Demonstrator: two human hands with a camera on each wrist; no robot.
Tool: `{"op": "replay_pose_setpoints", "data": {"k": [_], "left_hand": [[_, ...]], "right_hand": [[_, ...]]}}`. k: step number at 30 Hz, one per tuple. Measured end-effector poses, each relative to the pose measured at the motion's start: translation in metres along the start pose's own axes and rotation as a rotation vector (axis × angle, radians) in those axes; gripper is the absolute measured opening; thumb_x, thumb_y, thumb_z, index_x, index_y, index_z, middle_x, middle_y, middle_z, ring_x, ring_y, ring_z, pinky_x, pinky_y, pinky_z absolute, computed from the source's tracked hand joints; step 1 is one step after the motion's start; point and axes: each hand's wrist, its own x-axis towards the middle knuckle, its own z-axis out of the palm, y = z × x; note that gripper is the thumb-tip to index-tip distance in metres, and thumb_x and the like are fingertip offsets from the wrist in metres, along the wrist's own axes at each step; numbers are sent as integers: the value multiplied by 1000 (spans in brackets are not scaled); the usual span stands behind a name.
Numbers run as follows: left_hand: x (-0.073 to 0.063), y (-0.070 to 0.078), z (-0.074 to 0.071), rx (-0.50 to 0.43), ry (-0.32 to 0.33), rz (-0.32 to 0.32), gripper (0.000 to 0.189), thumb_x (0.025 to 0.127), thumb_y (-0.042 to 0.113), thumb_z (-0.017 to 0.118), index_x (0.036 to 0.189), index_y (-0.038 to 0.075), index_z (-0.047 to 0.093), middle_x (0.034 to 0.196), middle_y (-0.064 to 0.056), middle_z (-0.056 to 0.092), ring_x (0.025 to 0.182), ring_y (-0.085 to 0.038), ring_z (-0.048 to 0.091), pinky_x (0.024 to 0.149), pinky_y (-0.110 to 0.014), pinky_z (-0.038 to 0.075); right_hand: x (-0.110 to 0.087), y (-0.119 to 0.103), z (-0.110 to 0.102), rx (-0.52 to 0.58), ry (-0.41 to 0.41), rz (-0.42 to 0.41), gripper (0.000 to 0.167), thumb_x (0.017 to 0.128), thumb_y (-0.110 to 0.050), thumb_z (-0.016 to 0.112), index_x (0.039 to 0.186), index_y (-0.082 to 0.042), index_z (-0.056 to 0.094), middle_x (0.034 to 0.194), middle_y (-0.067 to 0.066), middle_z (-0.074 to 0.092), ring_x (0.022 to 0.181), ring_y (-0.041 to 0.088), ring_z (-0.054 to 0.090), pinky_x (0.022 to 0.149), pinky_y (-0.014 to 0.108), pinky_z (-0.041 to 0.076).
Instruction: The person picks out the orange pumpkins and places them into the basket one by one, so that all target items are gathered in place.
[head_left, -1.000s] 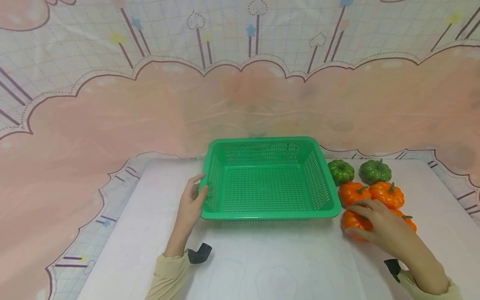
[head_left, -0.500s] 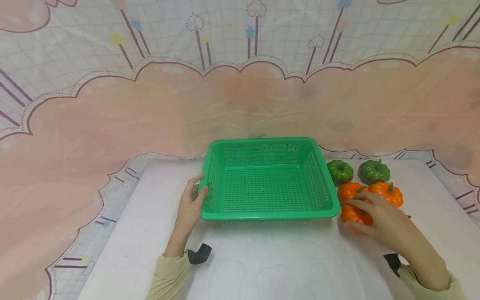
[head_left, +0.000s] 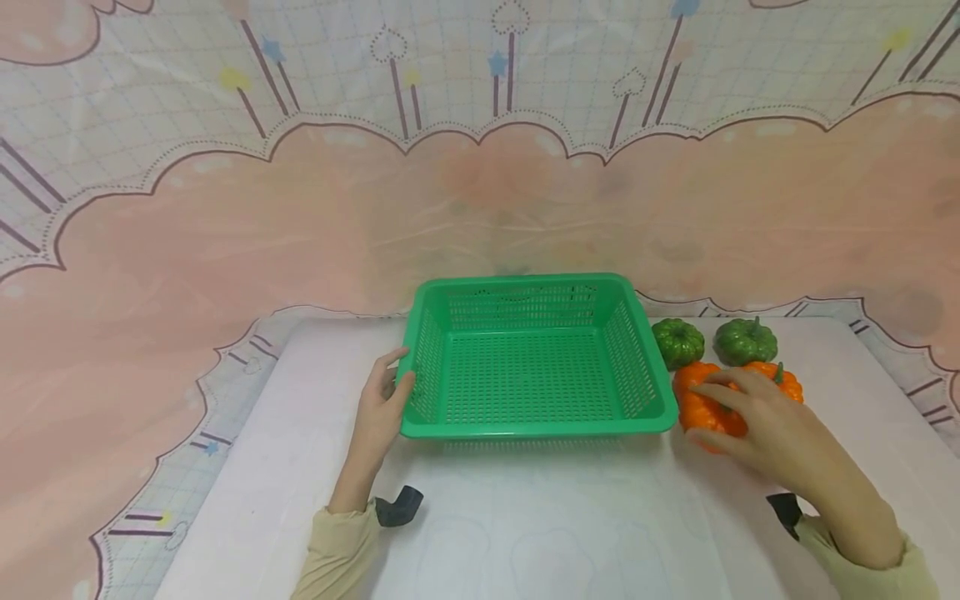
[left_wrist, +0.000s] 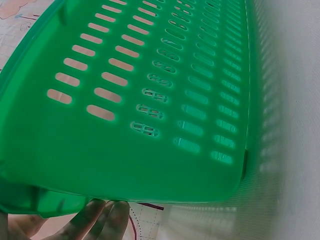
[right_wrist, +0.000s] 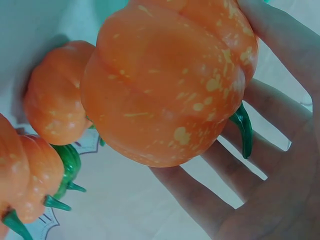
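Note:
A green plastic basket (head_left: 536, 429) with slotted walls stands in the middle of the table, and nothing lies in it. At its left rim my left hand (head_left: 382, 408) grips the edge; in the left wrist view the fingertips (left_wrist: 117, 215) show at the rim. To the right of the basket my right hand (head_left: 772, 429) holds an orange toy pumpkin (head_left: 708, 421), thumb and fingers spread round it. Its green stem points toward the palm in the right wrist view, where the pumpkin (right_wrist: 165, 85) seems raised above the others.
Beside the basket's right wall sit more orange pumpkins (head_left: 789, 385), partly hidden by my right hand. Behind them are two green pumpkins, one left (head_left: 677, 343) and one right (head_left: 745, 342). A printed cloth (head_left: 480, 208) hangs behind the white table (head_left: 555, 517).
My right hand has shifted slightly away from me, taking the orange pumpkin with it, so it now overlaps the pumpkins behind. My left hand stays on the basket rim.

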Motion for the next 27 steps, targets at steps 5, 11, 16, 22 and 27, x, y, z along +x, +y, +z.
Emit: {"op": "replay_pose_setpoints", "data": {"k": [5, 11, 16, 22, 27], "left_hand": [[0, 0, 0, 12, 5, -13, 43, 105, 24, 49, 148, 20, 41, 136, -20, 56, 121, -37, 61, 93, -50, 55], [-1, 0, 0, 26, 11, -15, 43, 106, 25, 49, 148, 21, 41, 136, -19, 56, 122, -36, 60, 94, -51, 54], [-1, 1, 1, 19, 7, -11, 43, 106, 24, 49, 148, 21, 41, 135, -19, 56, 122, -36, 60, 95, -51, 54], [-1, 0, 1, 20, 8, -5, 43, 106, 24, 49, 148, 20, 41, 134, -19, 57, 120, -36, 61, 92, -49, 56], [-1, 1, 0, 15, 8, -11, 43, 105, 25, 49, 148, 20, 41, 134, -19, 57, 119, -35, 61, 93, -49, 55]], "right_hand": [[1, -2, -5, -11, 38, -30, 54, 78, -42, 83, 119, -8, 71, 123, 14, 61, 117, 40, 52, 77, 68, 50], [3, -5, -10, -18, 83, -59, 52, 78, -40, 84, 118, -10, 71, 123, 10, 60, 118, 36, 51, 71, 66, 53], [4, -5, -11, -18, 105, -83, 53, 77, -40, 84, 119, -11, 70, 122, 10, 60, 118, 35, 51, 71, 65, 52], [8, -8, -16, -26, 94, -76, 52, 77, -39, 84, 119, -12, 70, 124, 12, 59, 116, 36, 52, 77, 67, 50], [12, -10, -21, -19, 96, -85, 54, 77, -39, 84, 120, -8, 69, 124, 15, 58, 114, 37, 53, 77, 65, 51]]}}
